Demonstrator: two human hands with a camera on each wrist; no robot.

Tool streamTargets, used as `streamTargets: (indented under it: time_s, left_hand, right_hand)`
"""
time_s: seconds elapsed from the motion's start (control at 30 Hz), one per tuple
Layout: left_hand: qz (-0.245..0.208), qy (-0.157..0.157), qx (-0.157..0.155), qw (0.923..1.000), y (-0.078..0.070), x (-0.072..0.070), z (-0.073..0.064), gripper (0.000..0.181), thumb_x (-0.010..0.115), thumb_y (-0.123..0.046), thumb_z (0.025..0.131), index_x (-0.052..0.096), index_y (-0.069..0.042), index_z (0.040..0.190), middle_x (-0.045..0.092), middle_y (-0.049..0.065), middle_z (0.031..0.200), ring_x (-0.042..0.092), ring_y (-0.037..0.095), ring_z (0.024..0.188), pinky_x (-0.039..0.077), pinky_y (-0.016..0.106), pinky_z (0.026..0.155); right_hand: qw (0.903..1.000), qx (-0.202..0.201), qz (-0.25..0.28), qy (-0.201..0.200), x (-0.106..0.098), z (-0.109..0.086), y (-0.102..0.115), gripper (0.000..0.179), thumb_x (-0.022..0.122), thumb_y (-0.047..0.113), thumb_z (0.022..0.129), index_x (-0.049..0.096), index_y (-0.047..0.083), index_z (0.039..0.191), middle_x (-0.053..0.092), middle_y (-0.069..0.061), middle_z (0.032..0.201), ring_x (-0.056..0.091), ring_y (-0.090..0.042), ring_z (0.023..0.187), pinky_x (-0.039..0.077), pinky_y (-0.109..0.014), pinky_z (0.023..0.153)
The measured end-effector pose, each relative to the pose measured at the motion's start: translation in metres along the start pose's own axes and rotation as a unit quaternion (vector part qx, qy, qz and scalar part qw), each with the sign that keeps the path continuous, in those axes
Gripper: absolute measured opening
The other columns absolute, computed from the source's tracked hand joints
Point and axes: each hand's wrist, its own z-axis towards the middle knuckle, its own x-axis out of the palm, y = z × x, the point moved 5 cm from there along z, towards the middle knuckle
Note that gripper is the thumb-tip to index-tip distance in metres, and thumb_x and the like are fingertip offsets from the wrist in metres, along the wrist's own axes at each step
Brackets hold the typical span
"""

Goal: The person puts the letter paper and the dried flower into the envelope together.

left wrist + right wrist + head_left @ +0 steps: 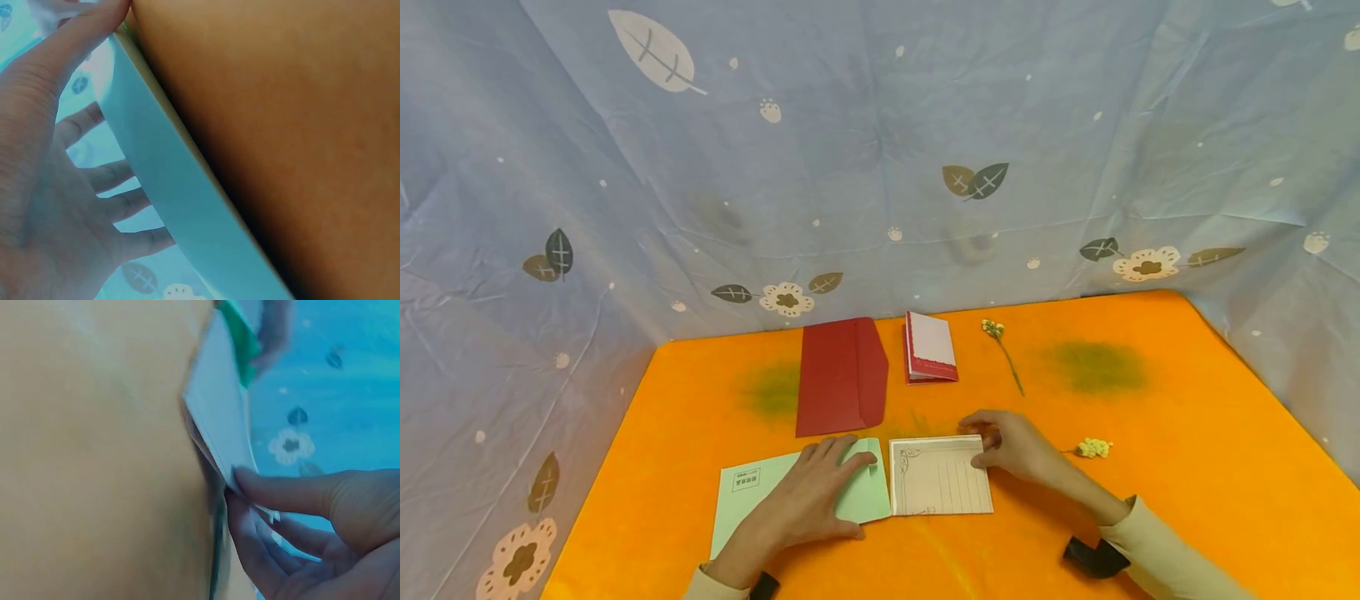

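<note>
- My left hand [808,500] spreads over the green envelope [737,504], fingers extended and thumb at its near edge, hiding its middle.
- My right hand [1018,450] pinches the right edge of the lined white card [943,475] between thumb and fingers; the card lies between my hands, right beside the envelope's flap end.
- Beyond my left hand: the red envelope [827,379].
- Beyond the gap between my hands: the folded red-and-white card [932,346].
- Beyond my right hand: a long-stemmed flower sprig [992,329].
- Just right of my right hand: a yellow flower sprig [1095,448], its stem partly hidden.
- Under everything: the orange tablecloth [1187,433].
</note>
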Motion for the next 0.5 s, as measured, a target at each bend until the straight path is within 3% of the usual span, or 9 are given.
streamTargets:
  time_s: [0.17,0.3,0.5]
  left_hand:
    - [-0.004,0.009,-0.008,0.9999,0.001,0.001,0.0,0.088,0.084,-0.057,0.067,0.048,-0.023,0.139,0.041,0.013,0.147,0.042,0.032,0.128,0.038,0.054,0.102]
    - [-0.008,0.015,-0.014,0.9998,0.001,0.001,0.0,0.088,0.083,-0.058,0.067,0.047,-0.024,0.14,0.04,0.012,0.148,0.041,0.031,0.129,0.037,0.053,0.104]
    - [-0.006,0.016,-0.015,0.9998,0.001,0.001,0.001,0.089,0.083,-0.059,0.067,0.046,-0.025,0.141,0.04,0.012,0.148,0.041,0.031,0.129,0.036,0.053,0.105]
  right_hand:
    - [0.9874,0.07,0.134,0.044,-0.012,0.003,-0.01,0.048,0.071,0.004,0.088,0.052,-0.02,0.125,0.064,-0.011,0.086,0.065,-0.018,0.075,0.055,-0.026,0.067]
    - [0.9804,0.096,0.169,0.032,-0.019,0.003,-0.013,0.06,0.071,0.014,0.09,0.045,-0.023,0.129,0.067,-0.029,0.11,0.071,-0.03,0.092,0.058,-0.038,0.077]
    - [0.9669,0.11,0.227,0.04,-0.011,0.007,-0.018,0.059,0.071,0.014,0.09,0.046,-0.023,0.128,0.068,-0.028,0.107,0.073,-0.029,0.085,0.058,-0.04,0.074]
